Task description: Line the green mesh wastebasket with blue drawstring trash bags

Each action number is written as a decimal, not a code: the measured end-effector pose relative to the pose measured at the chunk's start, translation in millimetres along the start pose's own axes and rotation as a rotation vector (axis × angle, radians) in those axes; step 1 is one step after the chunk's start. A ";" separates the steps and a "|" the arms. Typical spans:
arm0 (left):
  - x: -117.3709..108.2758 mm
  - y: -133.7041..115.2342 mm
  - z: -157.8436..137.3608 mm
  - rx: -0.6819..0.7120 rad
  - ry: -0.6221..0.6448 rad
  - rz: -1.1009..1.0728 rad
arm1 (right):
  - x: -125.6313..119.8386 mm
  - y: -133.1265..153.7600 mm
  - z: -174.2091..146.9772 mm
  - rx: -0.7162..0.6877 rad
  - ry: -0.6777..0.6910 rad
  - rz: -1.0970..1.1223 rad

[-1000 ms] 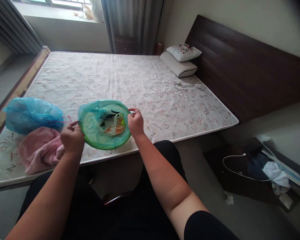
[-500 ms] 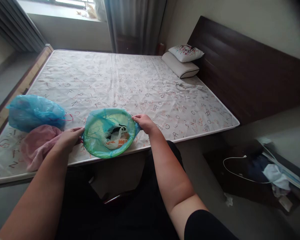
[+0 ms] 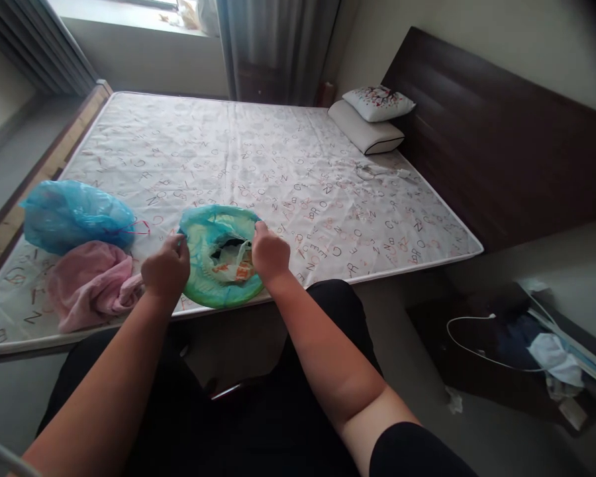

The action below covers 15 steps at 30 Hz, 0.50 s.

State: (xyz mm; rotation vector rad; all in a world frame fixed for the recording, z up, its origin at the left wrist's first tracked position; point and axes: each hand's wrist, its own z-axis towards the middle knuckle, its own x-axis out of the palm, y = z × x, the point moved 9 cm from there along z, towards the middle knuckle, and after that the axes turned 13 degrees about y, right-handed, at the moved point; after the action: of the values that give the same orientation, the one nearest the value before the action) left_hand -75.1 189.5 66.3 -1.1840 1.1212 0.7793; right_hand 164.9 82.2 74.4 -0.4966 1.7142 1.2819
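The left hand (image 3: 166, 265) and right hand (image 3: 271, 252) each have a pinching grip on the blue liner (image 3: 198, 228) around the green bin (image 3: 228, 301), by the mattress's (image 3: 288, 179) near edge — uneven pulling could tear the plastic or tip the bin.

Mattress (image 3: 288, 159) middle: free run from behind the lined bin (image 3: 218, 296) to the far edge. Also free right of the right hand (image 3: 271, 252), along the near edge to the near right corner. Left hand (image 3: 166, 268) blocks the bin's left side; pink cloth (image 3: 92, 285) just beyond, by the near edge, blue bag (image 3: 74, 215) behind it toward the left edge. Gap between blue bag and bin, red tie (image 3: 140, 228) poking in. Far right corner: two stacked pillows (image 3: 365, 129) obstruct, headboard (image 3: 477, 126) walls off right edge.
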 end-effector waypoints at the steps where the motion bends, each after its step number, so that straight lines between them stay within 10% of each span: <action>1: 2.5 -3.2 -0.9 -0.002 0.020 0.025 | 4.9 1.7 -1.4 -0.003 0.009 -0.013; 15: 16.6 -5.1 12.1 0.125 0.140 -0.011 | 16.4 11.7 6.0 -0.167 0.115 0.144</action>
State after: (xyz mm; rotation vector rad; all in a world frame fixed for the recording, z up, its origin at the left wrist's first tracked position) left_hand -62.4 198.6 52.1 -1.1520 1.2590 0.6165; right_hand 150.4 95.2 66.6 -0.5621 1.7726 1.5344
